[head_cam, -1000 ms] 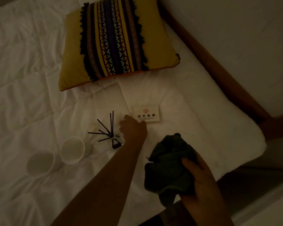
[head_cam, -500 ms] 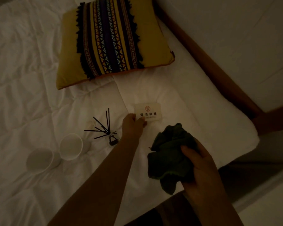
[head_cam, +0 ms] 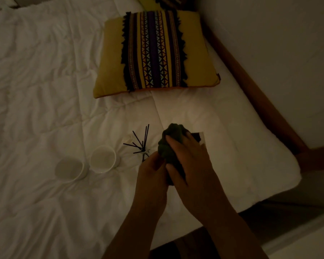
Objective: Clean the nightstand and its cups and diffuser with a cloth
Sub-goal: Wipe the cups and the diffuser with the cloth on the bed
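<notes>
The dark green crumpled cloth (head_cam: pixel 173 144) sits at centre frame, bunched in the right hand (head_cam: pixel 189 161), whose fingers wrap over its top; the left hand (head_cam: pixel 151 172) curls against its lower left edge, though what it pinches I cannot tell. Just left lie the black-reed diffuser (head_cam: pixel 140 144) and two white round cups (head_cam: pixel 103 158) on the white quilted duvet (head_cam: pixel 45 90), seemingly awaiting wiping; the nightstand, not plainly in view, seems left to do

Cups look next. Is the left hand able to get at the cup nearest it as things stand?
Probably yes: bedding lies between the left hand and that cup, though its fingers seem busy at the cloth.
</notes>
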### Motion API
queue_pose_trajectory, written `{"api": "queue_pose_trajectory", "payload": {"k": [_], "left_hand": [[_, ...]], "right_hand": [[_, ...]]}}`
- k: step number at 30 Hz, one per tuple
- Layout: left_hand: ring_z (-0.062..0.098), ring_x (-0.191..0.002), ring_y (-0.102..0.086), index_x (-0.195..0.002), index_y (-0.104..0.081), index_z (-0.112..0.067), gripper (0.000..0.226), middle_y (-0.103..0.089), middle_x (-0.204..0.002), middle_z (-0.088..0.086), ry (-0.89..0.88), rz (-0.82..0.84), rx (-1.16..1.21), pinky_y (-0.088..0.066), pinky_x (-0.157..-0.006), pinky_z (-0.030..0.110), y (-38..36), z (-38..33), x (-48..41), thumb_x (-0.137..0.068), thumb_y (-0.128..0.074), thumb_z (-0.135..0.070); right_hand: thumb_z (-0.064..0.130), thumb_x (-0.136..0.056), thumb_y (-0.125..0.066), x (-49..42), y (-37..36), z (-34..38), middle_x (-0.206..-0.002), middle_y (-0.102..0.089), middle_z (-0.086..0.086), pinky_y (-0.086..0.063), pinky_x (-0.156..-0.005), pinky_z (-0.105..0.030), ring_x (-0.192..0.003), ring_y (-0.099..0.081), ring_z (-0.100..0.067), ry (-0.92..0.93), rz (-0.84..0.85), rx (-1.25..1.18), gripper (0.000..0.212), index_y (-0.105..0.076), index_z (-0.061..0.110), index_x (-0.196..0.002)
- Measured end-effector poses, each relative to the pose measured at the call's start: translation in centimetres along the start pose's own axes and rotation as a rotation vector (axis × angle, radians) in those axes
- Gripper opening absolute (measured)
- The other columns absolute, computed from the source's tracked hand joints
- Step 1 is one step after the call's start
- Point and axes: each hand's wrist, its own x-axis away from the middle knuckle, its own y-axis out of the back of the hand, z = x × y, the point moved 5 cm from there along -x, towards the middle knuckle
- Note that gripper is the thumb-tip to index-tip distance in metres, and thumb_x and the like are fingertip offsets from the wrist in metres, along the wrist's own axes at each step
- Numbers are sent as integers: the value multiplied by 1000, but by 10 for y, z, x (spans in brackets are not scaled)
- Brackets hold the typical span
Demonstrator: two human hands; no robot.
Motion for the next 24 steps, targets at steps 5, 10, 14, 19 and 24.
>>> {"api": "queue_pose_trajectory", "payload": {"k": [5,10,14,19,24], "left_hand": [[35,-86,-71,-104,-71,-13,23,-74,-96,15,-45,-44,33,-59,-75,40,19,-1,18,-95,-49,-11],[25,-97,-72,-110,-64,-11,27,-75,-100,7,-35,-103,90,-60,-84,36,44,-2,23,-84,-58,-14],[25,-100,-71,-114,-63,-10,27,-75,-103,9,-14,-64,55,-58,-87,40,43,-2,22,-88,-57,-13],[27,-99,-71,-112,-64,-10,24,-75,-103,10,7,-37,58,-56,-86,43,34,4,21,-90,-56,-10],[30,-95,-71,-108,-69,-9,22,-75,-102,12,68,29,42,-57,-78,34,28,14,21,-91,-55,-14]], "right_hand": [[34,-94,-46,3,-14,2,-143,-49,-1,-42,-107,-44,-138,-38,-20,28,-104,-9,45,-51,19,-135],[29,-92,-50,7,-6,-26,-135,-52,-6,-59,-83,-41,-120,-56,-25,-80,-152,-95,43,-54,13,-132],[25,-91,-53,13,-1,-37,-131,-53,-4,-62,-72,-34,-111,-60,-22,-108,-184,-106,44,-54,14,-133],[-1,-77,-69,15,-10,-14,-127,-59,-18,-55,-88,-52,-117,-58,-37,-144,-256,102,46,-61,4,-122],[1,-78,-71,27,-26,13,-127,-61,-5,-40,-103,-34,-119,-51,-16,-76,-198,11,51,-60,14,-126]]}}
